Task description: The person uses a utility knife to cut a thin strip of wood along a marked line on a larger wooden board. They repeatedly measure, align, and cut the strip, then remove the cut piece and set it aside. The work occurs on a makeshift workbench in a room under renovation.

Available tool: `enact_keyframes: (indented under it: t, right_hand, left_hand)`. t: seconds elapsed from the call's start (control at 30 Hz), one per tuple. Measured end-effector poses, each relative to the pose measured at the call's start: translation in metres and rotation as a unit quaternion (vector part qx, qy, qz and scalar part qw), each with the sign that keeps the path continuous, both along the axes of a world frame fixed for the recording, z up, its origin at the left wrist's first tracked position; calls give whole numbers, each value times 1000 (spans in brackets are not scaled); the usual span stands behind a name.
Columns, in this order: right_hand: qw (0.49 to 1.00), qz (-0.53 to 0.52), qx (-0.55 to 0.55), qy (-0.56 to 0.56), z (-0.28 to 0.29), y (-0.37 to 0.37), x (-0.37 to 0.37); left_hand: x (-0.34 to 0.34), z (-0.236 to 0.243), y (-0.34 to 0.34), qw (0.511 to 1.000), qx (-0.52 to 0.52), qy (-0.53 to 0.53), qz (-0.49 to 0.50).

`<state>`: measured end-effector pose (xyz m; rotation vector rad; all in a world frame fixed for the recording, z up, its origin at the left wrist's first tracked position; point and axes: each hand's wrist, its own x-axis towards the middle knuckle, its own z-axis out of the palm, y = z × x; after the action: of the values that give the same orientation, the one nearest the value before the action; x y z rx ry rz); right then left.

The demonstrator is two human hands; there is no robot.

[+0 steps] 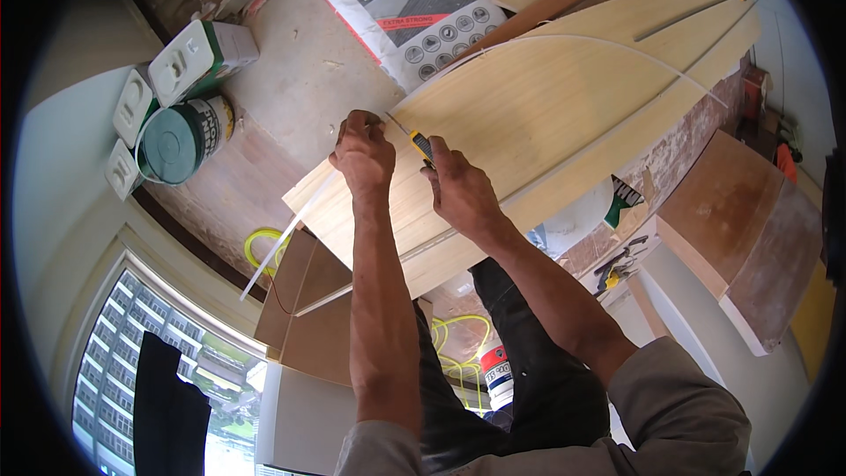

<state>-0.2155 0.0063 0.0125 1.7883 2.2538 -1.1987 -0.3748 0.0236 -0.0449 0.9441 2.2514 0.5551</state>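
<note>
A long pale wooden board [529, 115] lies slanted in front of me, running from lower left to upper right. My left hand [364, 152] is closed at its far edge, fingers pinched on a thin white strip [291, 233]. One end of the strip hangs down past the board's left end; another length curves over the board toward the right. In my right hand [465, 194] is a yellow and black utility knife [423, 148], gripped above the board. Its thin blade points up and left, close to my left fingertips. My left fingers partly hide the strip.
A tile adhesive bag [423, 9] lies beyond the board, with brown curved panels [582, 0] beside it. Left are a green-lidded bucket [172, 145] and white-lidded containers [182, 62]. A brown wooden box-like piece [723, 211] stands right. A paint can [498, 376] sits between my legs.
</note>
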Motion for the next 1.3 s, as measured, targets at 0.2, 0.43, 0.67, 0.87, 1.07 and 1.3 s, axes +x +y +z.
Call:
enact_keyframes:
  t: [0.2,0.43,0.67,0.87,1.07,1.3]
  right_hand:
    - [1000,7,5,-7,3,-4,-9]
    - [998,37,9,-49,4,-1,-14]
    - [992,66,-14,-106,6,3,-22]
    - [990,82,-4,-118,6,7,-24]
    - [983,113,-11,-144,16,16,-32]
    - [973,166,39,-154,6,36,-48]
  left_hand:
    - [-3,-18,-12,997,7,60,-50]
    - [2,-23,-14,993,12,77,-91]
    - [9,-34,-20,986,77,127,-74]
    - [10,-35,-20,985,95,126,-66]
    - [12,-33,-20,985,110,125,-48]
    - [13,-33,-20,987,109,112,-44]
